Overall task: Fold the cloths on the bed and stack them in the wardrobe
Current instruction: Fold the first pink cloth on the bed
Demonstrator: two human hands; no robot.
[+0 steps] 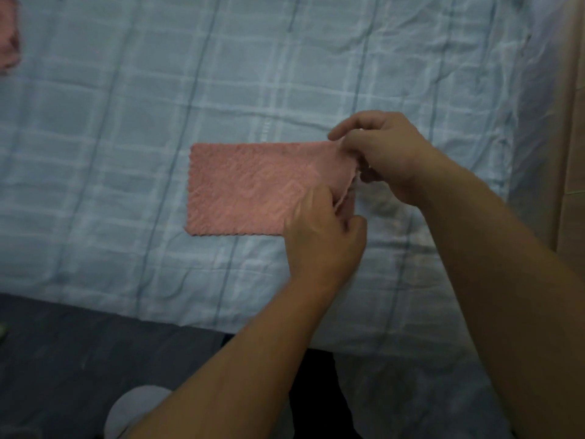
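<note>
We see the bed [126, 122] filling most of the view: pale blue checked sheet, creased, with its near edge running across the lower part of the frame. Dark floor [79, 343] sits below that edge, with a pale rounded thing [139, 407] on it at the bottom; we cannot tell what it is. A wooden panel [573, 153] runs up the right side, just beside the bed.

The pink cloth [250, 188] lies mid-bed, a little right of centre. It is a flat rectangle with the long side running left-right and a scalloped edge showing on the left and near sides. The left part lies flat on the sheet. The right end is raised off it, with thin layers showing at that edge.

Both hands are at that right end, and both forearms come in from the near side.
- Right hand [386, 153]: at the far-right corner. Its fingers [348, 128] are curled, with thumb and forefinger pinching the cloth edge from above. The rest of the hand lies right of the cloth, clear of it.
- Left hand [326, 236]: at the near-right corner, covering it. Its fingers [316, 198] are curled and grip the right edge just below the other hand's pinch. The raised strip of edge runs between the two hands.

The hands are near each other but not touching, as far as we can see.

A second pink cloth [8, 36] is at the far left, cut off by the frame and well apart from the first. It looks bunched; blur hides the detail.
</note>
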